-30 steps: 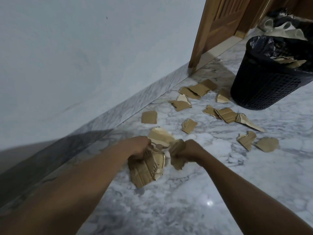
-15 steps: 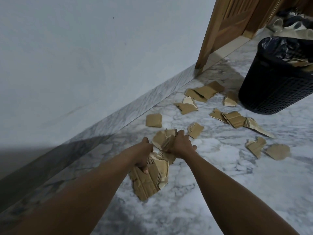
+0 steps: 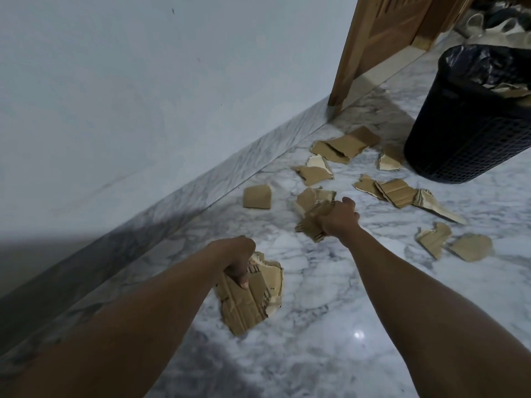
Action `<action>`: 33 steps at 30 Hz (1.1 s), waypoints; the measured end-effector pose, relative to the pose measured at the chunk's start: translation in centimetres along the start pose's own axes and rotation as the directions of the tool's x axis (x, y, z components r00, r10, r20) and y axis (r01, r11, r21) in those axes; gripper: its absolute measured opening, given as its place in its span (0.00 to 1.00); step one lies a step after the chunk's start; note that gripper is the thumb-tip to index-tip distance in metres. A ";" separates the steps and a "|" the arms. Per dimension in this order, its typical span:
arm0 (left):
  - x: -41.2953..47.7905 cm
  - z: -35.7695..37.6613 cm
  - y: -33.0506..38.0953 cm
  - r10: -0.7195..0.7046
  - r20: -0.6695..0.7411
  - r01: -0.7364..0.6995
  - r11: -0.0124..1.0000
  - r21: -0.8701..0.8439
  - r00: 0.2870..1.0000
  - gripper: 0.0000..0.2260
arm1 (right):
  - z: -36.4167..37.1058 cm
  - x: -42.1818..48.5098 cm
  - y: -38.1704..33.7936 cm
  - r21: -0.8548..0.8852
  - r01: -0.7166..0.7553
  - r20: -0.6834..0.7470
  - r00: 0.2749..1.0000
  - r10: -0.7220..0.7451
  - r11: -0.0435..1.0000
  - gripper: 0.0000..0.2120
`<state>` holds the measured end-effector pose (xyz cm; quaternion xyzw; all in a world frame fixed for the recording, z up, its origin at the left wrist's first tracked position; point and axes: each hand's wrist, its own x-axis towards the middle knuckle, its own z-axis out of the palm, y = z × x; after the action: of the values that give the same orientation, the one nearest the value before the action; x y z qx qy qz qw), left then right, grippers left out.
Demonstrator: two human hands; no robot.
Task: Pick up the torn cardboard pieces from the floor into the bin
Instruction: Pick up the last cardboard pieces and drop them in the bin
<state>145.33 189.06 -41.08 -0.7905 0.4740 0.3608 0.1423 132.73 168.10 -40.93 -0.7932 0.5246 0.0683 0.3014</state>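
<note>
A pale wall [image 3: 129, 96] is running along the left, meeting the marble floor [image 3: 330, 354] at a marble skirting. Near the left, the left hand [image 3: 235, 259] is curling its fingers round a wad of torn cardboard [image 3: 250, 303], the thumb pressing on its face while the lower edge is hanging down toward the floor. Farther off, a small squarish piece [image 3: 256, 196] is lying alone beside the skirting. To the right of it, the right hand [image 3: 340, 218] is gripping a crumpled bunch of scraps [image 3: 311, 214] in a closed fist, just over the floor. Beyond it, a torn piece with a white edge [image 3: 314, 173] and a longer folded strip [image 3: 344, 145] are lying near the wooden door frame [image 3: 359, 53]. Moving right, a small scrap [image 3: 389, 160] is sitting just beside the bin, and a row of overlapping pieces [image 3: 393, 191] is lying in front of it. Nearer, two more pieces [image 3: 434, 238] are resting side by side. At the far right, the black mesh bin [image 3: 465, 139], lined with a dark bag, is holding some cardboard [image 3: 508, 89] already.
</note>
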 end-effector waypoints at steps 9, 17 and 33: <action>0.2 -0.4 0.8 -0.018 0.013 0.016 0.988 0.153 1.000 0.39 | 0.3 3.1 -1.8 -0.281 0.043 0.196 0.981 0.014 0.959 0.37; -0.8 -0.8 0.9 -0.012 0.027 0.011 0.999 0.037 1.000 0.44 | 1.3 0.2 -1.4 -0.100 0.189 0.073 0.980 -0.183 0.977 0.21; 6.4 -8.0 -1.1 0.051 -0.299 0.016 0.977 0.215 0.953 0.48 | -8.2 -1.3 16.0 -0.284 -0.107 -0.158 0.985 0.063 0.953 0.24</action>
<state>151.62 181.01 -40.12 -0.8121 0.5334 0.1834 0.1494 116.51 160.34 -40.28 -0.8084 0.5635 0.0989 0.1386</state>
